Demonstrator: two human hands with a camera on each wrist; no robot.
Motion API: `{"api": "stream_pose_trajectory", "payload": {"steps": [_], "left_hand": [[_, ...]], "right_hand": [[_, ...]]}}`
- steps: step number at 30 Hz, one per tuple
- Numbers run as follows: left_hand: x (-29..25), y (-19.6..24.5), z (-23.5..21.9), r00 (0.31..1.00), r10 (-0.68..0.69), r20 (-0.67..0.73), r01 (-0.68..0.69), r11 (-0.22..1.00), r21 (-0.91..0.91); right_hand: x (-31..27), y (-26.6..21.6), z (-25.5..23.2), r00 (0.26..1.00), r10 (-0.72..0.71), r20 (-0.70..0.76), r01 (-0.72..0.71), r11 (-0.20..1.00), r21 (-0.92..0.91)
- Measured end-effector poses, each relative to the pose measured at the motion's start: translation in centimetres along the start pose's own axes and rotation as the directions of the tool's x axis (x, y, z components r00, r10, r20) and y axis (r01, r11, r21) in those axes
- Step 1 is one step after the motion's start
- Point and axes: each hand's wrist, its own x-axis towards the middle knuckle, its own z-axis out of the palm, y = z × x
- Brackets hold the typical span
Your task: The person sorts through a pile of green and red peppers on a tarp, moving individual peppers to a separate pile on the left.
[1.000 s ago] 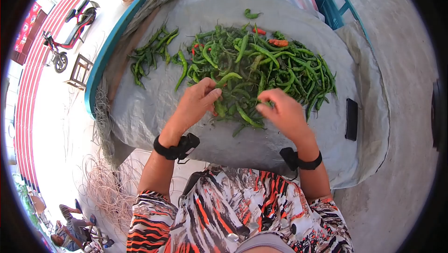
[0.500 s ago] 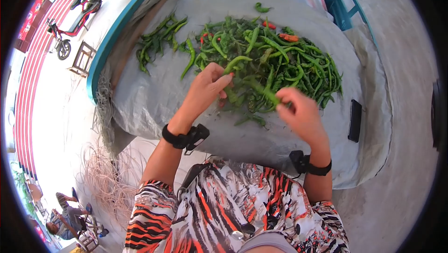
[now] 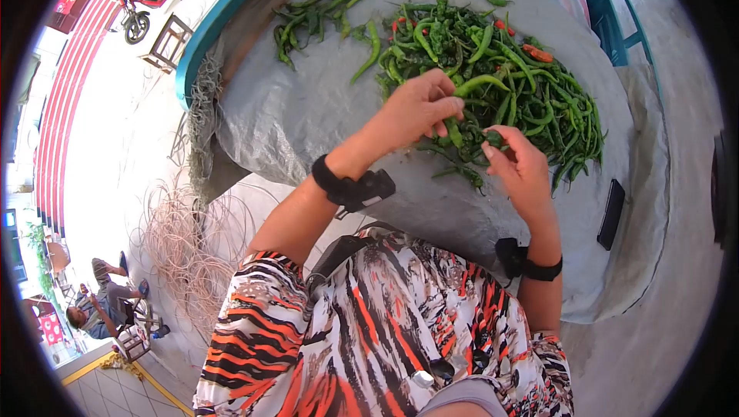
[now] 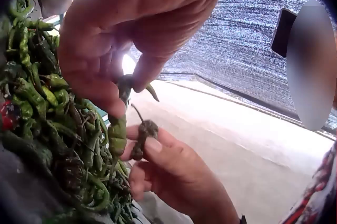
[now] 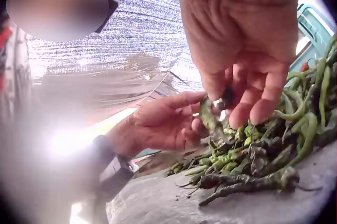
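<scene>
A heap of green peppers (image 3: pixel 531 98) with a few red ones lies on a grey sheet (image 3: pixel 269 125). At its near edge the left hand (image 3: pixel 416 109) holds green peppers between thumb and fingers; in the left wrist view a long green pepper (image 4: pixel 117 137) hangs from this hand (image 4: pixel 137 29). Just to the right, the right hand (image 3: pixel 523 167) pinches a small dark green pepper (image 3: pixel 493 138). That shrivelled pepper (image 4: pixel 145 138) shows its stem up in the left wrist view. The right wrist view has both the right hand (image 5: pixel 242 55) and left hand (image 5: pixel 166 121) close together above the heap.
A smaller group of peppers (image 3: pixel 315 17) lies at the upper left. A black phone (image 3: pixel 610 215) rests at the sheet's right side. Teal crate edges (image 3: pixel 635 25) stand behind. Coiled cord (image 3: pixel 185 240), a stool (image 3: pixel 168 44), a scooter and a seated person are at the left.
The head view has shifted, so the heap appears farther right. The right hand has come nearer the left, and a small dark pepper now shows in its fingers; the blurred longer green one is no longer there.
</scene>
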Motion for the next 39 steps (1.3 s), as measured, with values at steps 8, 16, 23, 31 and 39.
{"api": "stream_pose_trajectory", "payload": {"steps": [8, 16, 23, 31, 39], "left_hand": [[3.3, 1.2, -5.0, 0.84, 0.338, -0.426, -0.204, 0.922, 0.328], [5.8, 1.0, -6.0, 0.772, 0.512, -0.376, -0.253, 0.791, 0.557], [2.5, -0.6, -1.0, 0.902, 0.412, 0.125, -0.382, 0.632, 0.674], [0.5, -3.0, 3.5, 0.92, 0.306, 0.246, -0.379, 0.524, 0.763], [-0.7, -3.1, 4.0, 0.869, 0.397, 0.296, -0.475, 0.499, 0.725]], "right_hand": [[2.1, -2.5, -2.4, 0.848, -0.145, -0.509, 0.108, 0.989, -0.102], [2.4, -7.7, -1.4, 0.644, -0.732, -0.223, 0.579, 0.656, -0.484], [1.5, -0.9, -3.3, 0.843, -0.054, -0.535, -0.003, 0.994, -0.105], [0.7, 3.4, 0.5, 0.922, -0.052, -0.383, -0.166, 0.841, -0.515], [3.3, 2.2, 1.0, 0.912, 0.103, -0.398, -0.347, 0.713, -0.609]]}}
